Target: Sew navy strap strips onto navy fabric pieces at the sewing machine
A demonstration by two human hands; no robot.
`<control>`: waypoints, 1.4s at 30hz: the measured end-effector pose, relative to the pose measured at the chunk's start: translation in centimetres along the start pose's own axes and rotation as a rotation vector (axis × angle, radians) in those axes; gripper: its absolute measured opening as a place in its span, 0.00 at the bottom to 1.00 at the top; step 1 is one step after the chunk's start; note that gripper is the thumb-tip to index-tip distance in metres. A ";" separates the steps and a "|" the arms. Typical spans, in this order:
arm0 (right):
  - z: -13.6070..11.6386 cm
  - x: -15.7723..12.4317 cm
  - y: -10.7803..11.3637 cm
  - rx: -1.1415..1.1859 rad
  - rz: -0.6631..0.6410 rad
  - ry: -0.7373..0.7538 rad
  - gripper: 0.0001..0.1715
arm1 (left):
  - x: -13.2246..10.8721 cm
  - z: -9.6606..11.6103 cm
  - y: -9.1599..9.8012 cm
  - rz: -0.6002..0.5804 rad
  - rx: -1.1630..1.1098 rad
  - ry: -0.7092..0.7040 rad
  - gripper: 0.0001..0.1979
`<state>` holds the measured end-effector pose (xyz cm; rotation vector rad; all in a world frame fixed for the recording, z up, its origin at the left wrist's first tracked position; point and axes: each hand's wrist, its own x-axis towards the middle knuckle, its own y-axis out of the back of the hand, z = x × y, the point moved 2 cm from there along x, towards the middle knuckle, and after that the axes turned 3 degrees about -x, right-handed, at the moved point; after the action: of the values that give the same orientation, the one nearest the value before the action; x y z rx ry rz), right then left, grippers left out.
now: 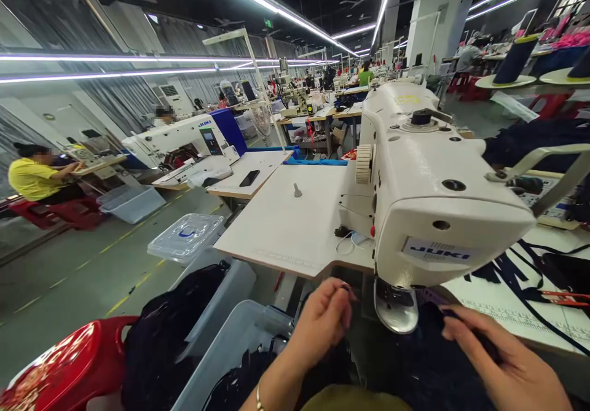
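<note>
A white JUKI sewing machine (442,214) stands in front of me, a shiny metal guard (397,309) at its needle end. My right hand (502,349), to the right of that guard, is closed in a pinch on dark navy fabric (424,362), which hangs below the machine head. To the left of the guard, my left hand (325,319) is also closed, fingertips together. A small dark bit shows at its fingertips, too small to name. The machine's needle and the fabric's edge there are hidden.
Plastic bins (216,343) of dark fabric and a red stool (83,362) stand at my left. On the white table (276,227) lies a small metal key-like piece (297,190). Dark strips (530,270) and orange-handled tool (565,297) lie right. A person in yellow (34,174) sits far left.
</note>
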<state>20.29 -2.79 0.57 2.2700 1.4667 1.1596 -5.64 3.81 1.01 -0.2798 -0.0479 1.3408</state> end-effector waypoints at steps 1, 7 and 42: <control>-1.0 -0.1 -0.9 -0.018 -0.044 0.101 0.09 | -0.4 -0.5 -1.5 -0.084 0.048 0.030 0.21; -3.8 -0.7 -3.4 -0.275 -0.016 0.477 0.13 | -1.6 -1.0 -5.1 -0.179 0.571 -0.278 0.11; -2.5 -0.4 -3.4 0.130 -0.095 -0.072 0.10 | -2.8 -1.6 -5.5 -0.197 1.170 -0.836 0.11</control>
<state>16.09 -2.07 0.18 2.2704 1.6469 0.9722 -0.69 -0.27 1.03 1.2411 0.0160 1.0145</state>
